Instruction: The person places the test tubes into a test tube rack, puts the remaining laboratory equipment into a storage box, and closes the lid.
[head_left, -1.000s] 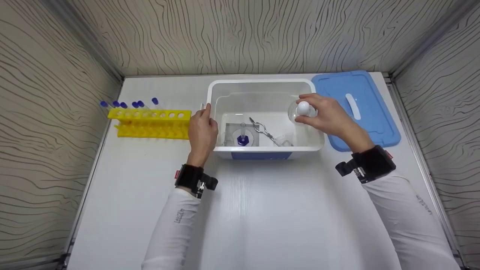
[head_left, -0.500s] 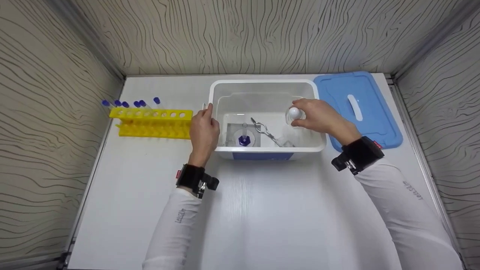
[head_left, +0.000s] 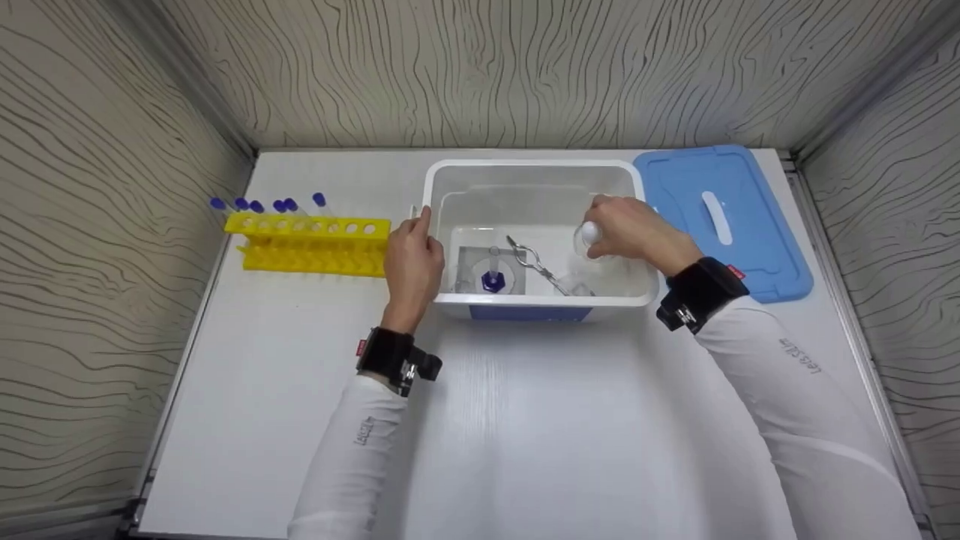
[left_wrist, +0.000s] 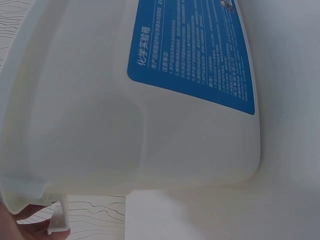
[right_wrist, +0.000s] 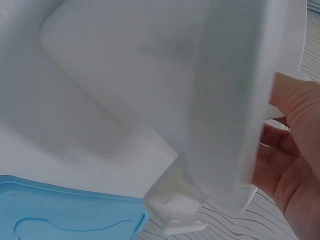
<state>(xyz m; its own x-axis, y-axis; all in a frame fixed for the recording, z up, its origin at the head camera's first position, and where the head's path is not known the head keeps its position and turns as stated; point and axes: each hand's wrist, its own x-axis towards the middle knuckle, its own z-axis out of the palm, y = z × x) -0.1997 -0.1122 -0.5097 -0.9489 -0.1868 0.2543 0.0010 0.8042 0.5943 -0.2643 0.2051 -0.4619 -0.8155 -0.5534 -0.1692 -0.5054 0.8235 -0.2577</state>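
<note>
A white plastic storage box (head_left: 547,300) stands at the back middle. My left hand (head_left: 415,266) grips its left rim; in the left wrist view, fingers curl by the white latch (left_wrist: 60,220). Inside the box's right half, my right hand (head_left: 634,231) holds an alcohol lamp (head_left: 591,232), clear glass with a white rounded cap, partly hidden by the fingers. Metal crucible tongs (head_left: 534,262) lie in the box. Left of them is a grey wire gauze (head_left: 468,262) with a pale round centre, and over it a measuring cylinder (head_left: 493,282) with a purple base. The right wrist view hides the lamp behind the box wall.
A yellow test tube rack (head_left: 315,262) with several purple-capped tubes stands left of the box. The blue lid (head_left: 765,255) with a white handle lies to the right. A clear item (head_left: 579,286) sits in the box's front right. Patterned panels (head_left: 480,82) enclose the table.
My right hand has gone lower into the box with the alcohol lamp, first leftward, its forearm swinging inward. The left hand keeps its hold on the rim. The view has shifted slightly.
</note>
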